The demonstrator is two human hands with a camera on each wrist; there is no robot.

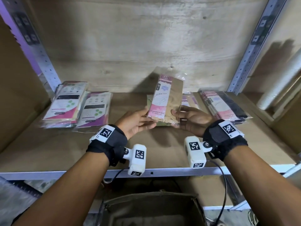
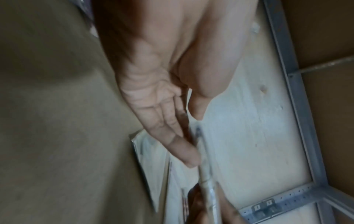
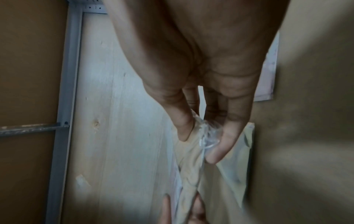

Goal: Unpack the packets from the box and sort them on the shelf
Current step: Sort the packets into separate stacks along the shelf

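I have the tan packet (image 1: pixel 164 101) pinched at its lower corners by my left hand (image 1: pixel 136 122) and right hand (image 1: pixel 191 120), fingers clamped, raised over the shelf (image 1: pixel 48 144), so next I judge which pile matches it.

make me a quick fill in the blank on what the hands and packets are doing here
1. The beige packet is held by ____ hands.
2. The right hand pinches its ____ edge.
3. The packets with green dots lie on the shelf's ____ side.
4. The held packet's clear wrapper shows a ____ label.

Missing words: both; right; left; pink
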